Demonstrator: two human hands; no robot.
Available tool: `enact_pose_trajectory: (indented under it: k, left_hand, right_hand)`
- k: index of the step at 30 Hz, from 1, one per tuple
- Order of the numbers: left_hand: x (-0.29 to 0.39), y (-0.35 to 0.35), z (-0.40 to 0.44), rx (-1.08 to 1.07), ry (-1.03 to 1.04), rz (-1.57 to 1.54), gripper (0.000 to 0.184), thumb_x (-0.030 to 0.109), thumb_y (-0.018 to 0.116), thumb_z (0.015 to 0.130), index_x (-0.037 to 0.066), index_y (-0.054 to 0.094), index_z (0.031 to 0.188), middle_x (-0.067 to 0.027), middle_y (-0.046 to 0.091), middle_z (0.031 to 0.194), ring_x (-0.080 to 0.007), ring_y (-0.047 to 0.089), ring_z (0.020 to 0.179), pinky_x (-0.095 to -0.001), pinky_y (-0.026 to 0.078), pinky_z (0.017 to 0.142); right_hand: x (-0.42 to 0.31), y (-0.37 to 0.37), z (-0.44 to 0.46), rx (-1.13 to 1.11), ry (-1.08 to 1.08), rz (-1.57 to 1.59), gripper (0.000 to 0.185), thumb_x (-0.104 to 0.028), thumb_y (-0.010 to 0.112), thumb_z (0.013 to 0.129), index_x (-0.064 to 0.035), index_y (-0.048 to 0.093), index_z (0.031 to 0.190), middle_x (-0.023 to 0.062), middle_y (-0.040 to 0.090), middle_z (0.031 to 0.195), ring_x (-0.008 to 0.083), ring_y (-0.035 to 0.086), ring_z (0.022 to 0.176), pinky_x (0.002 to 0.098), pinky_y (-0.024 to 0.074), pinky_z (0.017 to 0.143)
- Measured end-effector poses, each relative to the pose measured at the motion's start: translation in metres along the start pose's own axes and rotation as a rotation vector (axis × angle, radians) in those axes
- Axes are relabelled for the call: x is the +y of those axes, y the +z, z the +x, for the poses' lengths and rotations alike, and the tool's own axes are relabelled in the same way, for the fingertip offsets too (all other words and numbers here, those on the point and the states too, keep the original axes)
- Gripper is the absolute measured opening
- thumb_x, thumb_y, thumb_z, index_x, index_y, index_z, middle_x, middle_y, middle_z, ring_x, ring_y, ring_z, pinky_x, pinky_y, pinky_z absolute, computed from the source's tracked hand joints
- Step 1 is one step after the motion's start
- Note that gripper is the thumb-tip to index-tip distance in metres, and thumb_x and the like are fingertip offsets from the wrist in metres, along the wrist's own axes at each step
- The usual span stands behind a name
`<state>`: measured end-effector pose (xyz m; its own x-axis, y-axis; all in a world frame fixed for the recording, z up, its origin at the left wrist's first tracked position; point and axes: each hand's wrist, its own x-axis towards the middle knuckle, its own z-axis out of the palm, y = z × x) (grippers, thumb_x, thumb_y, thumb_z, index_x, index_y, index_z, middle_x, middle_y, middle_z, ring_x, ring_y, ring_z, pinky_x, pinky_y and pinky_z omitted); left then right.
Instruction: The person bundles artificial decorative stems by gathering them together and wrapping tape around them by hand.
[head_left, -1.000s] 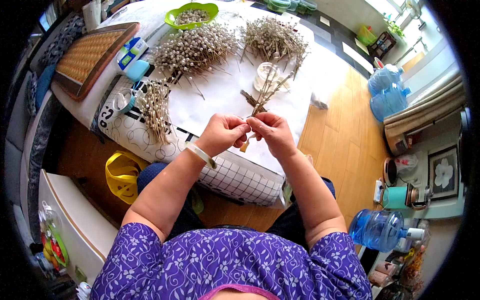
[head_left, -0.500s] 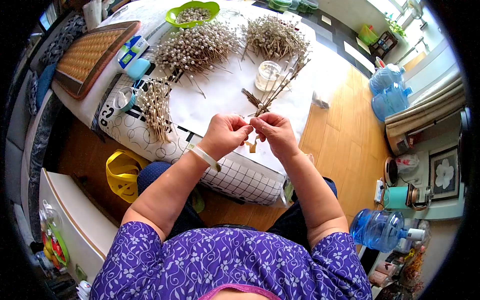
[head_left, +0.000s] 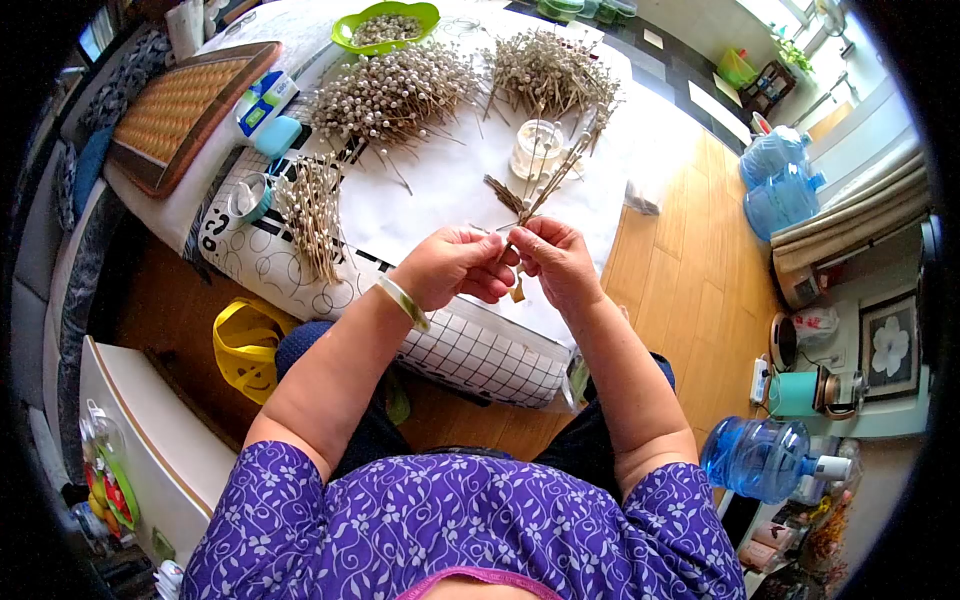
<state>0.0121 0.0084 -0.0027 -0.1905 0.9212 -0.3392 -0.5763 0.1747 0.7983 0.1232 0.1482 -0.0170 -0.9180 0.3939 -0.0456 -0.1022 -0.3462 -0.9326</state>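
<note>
My left hand (head_left: 462, 266) and my right hand (head_left: 556, 264) meet over the front of the white table (head_left: 430, 220), fingers pinched together. From the right fingertips a thin brown stem with white beads (head_left: 560, 175) slants up and away. What the left fingers pinch is too small to make out. A brown strip (head_left: 517, 287) shows just below the fingers. Beyond the hands lie short brown sticks (head_left: 507, 195), partly behind the stem. A clear round tub (head_left: 534, 150) stands behind them. To the left is a small bundle of white-tipped stems (head_left: 310, 215).
Two large heaps of beaded stems, a left one (head_left: 395, 95) and a right one (head_left: 560, 75), lie farther back. Behind them sits a green bowl (head_left: 352, 36) of loose beads. A teal-rimmed cup (head_left: 250, 198), a tissue pack (head_left: 267, 102) and a woven mat (head_left: 190, 115) are at left.
The left fingers have shifted slightly and now curl lower beside the right fingertips. The beaded stem has tilted a little more upright. The brown strip has moved slightly to the right.
</note>
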Motion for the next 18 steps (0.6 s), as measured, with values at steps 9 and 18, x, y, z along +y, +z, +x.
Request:
enact_pose_trajectory:
  k: [9,18]
  left_hand:
    - [-0.005,0.003,0.0,0.052,0.076,0.103,0.019,0.019,0.059,0.081,0.0,0.06,0.084,-0.0046,0.057,0.063,-0.0106,0.054,0.05,-0.0221,0.047,0.048]
    - [-0.014,0.008,0.002,0.125,0.212,0.224,0.016,0.015,0.06,0.08,-0.001,0.06,0.076,-0.0054,0.058,0.063,-0.0086,0.054,0.051,-0.0205,0.047,0.047]
  right_hand:
    - [-0.01,0.002,-0.001,-0.034,0.048,-0.19,0.016,-0.017,0.062,0.077,-0.0007,0.06,0.077,0.0007,0.055,0.061,0.0063,0.047,0.052,0.0191,0.037,0.047]
    - [-0.007,0.003,-0.004,-0.055,0.019,-0.157,0.017,-0.016,0.06,0.078,0.0001,0.061,0.08,0.0012,0.057,0.065,0.0065,0.049,0.054,0.0195,0.0394,0.049]
